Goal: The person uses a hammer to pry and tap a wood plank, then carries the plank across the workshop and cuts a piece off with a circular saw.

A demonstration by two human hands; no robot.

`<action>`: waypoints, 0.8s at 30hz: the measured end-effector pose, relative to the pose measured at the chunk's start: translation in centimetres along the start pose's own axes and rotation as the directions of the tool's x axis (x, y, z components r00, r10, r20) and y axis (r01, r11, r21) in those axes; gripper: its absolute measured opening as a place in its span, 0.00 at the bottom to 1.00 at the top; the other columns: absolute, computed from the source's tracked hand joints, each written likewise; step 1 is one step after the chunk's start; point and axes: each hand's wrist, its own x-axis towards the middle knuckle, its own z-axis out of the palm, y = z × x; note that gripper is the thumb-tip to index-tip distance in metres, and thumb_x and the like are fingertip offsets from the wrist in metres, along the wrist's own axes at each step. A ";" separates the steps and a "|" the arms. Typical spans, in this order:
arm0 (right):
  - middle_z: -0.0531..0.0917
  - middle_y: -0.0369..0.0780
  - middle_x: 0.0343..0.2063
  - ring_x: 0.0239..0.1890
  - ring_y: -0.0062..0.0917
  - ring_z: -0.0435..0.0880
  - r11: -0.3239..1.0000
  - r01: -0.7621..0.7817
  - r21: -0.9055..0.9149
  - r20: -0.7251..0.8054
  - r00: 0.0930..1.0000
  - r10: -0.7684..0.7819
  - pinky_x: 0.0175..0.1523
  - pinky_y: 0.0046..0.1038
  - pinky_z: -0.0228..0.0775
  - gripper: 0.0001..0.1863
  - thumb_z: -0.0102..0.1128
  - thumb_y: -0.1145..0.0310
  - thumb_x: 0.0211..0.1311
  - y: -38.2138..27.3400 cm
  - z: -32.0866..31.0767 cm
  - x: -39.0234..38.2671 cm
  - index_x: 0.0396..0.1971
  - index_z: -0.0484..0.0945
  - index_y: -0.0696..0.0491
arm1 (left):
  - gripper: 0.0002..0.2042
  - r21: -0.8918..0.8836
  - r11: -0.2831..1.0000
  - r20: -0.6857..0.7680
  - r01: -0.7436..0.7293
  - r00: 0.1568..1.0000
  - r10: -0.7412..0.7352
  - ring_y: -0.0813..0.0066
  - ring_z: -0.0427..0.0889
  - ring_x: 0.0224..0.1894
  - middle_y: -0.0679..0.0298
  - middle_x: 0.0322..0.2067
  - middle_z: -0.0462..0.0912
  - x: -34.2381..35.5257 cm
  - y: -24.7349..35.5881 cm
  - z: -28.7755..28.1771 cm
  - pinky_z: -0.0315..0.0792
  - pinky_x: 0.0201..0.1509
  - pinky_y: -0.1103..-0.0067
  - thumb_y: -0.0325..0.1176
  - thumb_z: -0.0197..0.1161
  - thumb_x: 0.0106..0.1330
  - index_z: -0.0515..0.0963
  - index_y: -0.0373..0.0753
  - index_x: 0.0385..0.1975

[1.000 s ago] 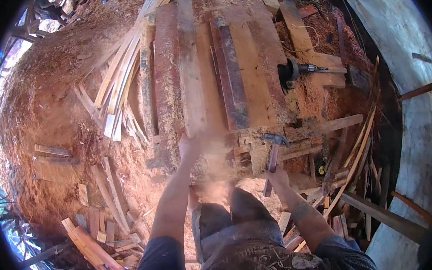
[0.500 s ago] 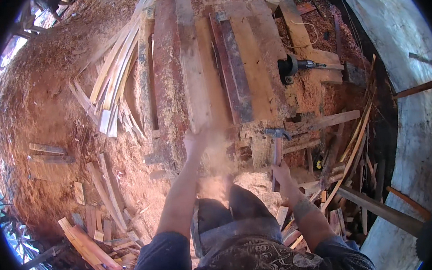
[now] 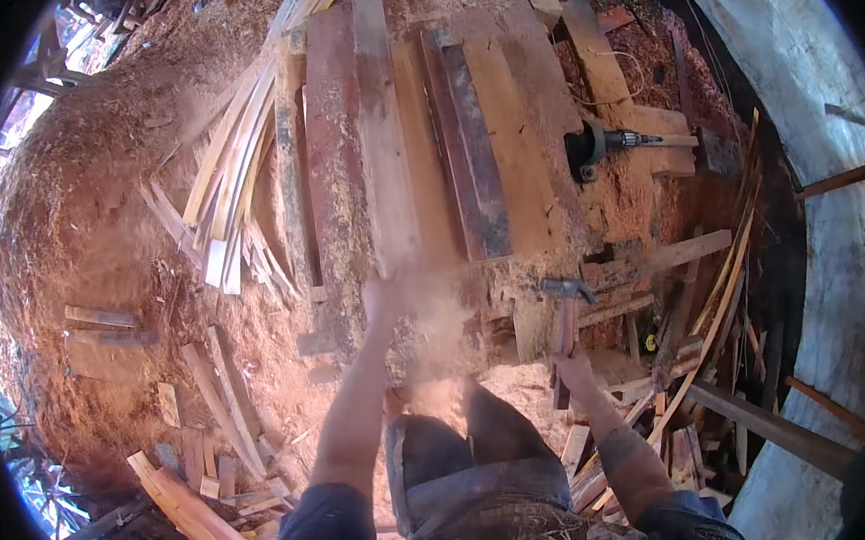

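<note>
Sawdust coats a wooden work platform [image 3: 335,126] made of boards. My left hand [image 3: 382,296] grips the near end of a long pale plank [image 3: 390,173] that runs up the middle, its fingers partly blurred by dust. My right hand [image 3: 574,367] is closed round the handle of a claw hammer [image 3: 567,296], held upright in the picture, head away from me, near the platform's front edge. A reddish-dark board [image 3: 458,138] lies right of the pale plank. A black spindle tool [image 3: 604,143] with a metal tip sits at the platform's right side.
Thin cut strips [image 3: 235,173] fan out on the left. Sawdust and offcuts [image 3: 198,497] cover the ground. Long sticks [image 3: 728,259] lean at the right beside a pale sheet [image 3: 833,262]. A small yellow item [image 3: 650,342] sits near the hammer.
My right hand and the hammer have moved slightly to the right. My left hand remains at the plank's end, with dust still clouding round it. The view has shifted a little.
</note>
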 end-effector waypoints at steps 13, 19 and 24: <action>0.80 0.41 0.23 0.18 0.28 0.81 0.984 0.029 -0.174 -0.011 0.999 -0.031 0.21 0.33 0.76 0.14 0.65 0.71 0.63 -3.1 0.7 -1.8 0.40 0.69 0.58 | 0.37 -0.207 0.973 0.023 -0.100 0.994 0.107 0.52 0.89 0.47 0.46 0.44 0.88 -2.5 -2.6 0.2 0.81 0.52 0.64 0.57 0.75 0.57 0.79 0.29 0.55; 0.80 0.41 0.20 0.17 0.29 0.82 0.995 -0.088 -0.049 0.037 0.995 0.090 0.21 0.34 0.76 0.10 0.63 0.73 0.63 2.2 0.2 1.9 0.38 0.71 0.59 | 0.36 -0.132 0.988 0.029 -0.076 0.996 0.080 0.57 0.88 0.48 0.49 0.45 0.89 -2.3 -2.0 2.5 0.80 0.53 0.67 0.57 0.76 0.59 0.80 0.29 0.56; 0.81 0.43 0.20 0.20 0.29 0.84 0.987 -0.152 0.056 -0.003 0.988 0.152 0.23 0.35 0.77 0.11 0.64 0.69 0.64 1.2 1.2 0.6 0.35 0.77 0.63 | 0.36 -0.142 0.989 0.065 -0.032 0.997 0.042 0.60 0.89 0.46 0.48 0.44 0.89 -2.2 -1.6 1.2 0.80 0.52 0.67 0.56 0.76 0.58 0.81 0.28 0.54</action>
